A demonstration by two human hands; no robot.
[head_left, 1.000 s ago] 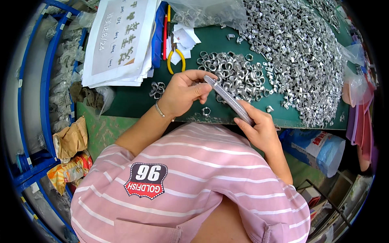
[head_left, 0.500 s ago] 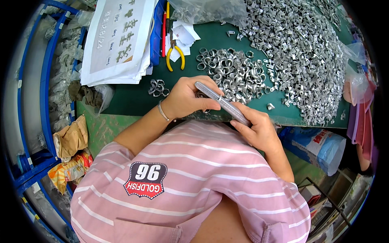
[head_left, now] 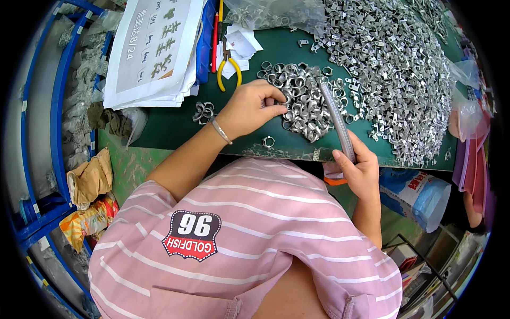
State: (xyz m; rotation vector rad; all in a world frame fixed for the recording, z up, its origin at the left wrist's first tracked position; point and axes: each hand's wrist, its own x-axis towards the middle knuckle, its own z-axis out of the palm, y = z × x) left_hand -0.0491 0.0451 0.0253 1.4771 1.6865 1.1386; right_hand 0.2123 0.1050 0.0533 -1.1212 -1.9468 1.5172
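Note:
My left hand (head_left: 248,106) rests on the green table (head_left: 170,127) with its fingertips pinching at the left edge of a heap of small metal rings (head_left: 303,98). My right hand (head_left: 358,170) sits at the table's near edge and grips the lower end of a long thin metal rod (head_left: 336,117) strung with rings. The rod slants up and away over the ring heap. A single loose ring (head_left: 269,141) lies on the table between my hands.
A broad spread of small metal clips (head_left: 393,64) covers the right of the table. Yellow-handled pliers (head_left: 227,66), a stack of printed paper sheets (head_left: 156,50) and a few rings (head_left: 203,111) lie to the left. A blue rack (head_left: 58,106) stands further left, a plastic bag (head_left: 419,194) at lower right.
My hands have parted. The left one left the rod's tip and reached into the ring heap. My right hand swung the rod from slanting leftward to pointing up over the heap.

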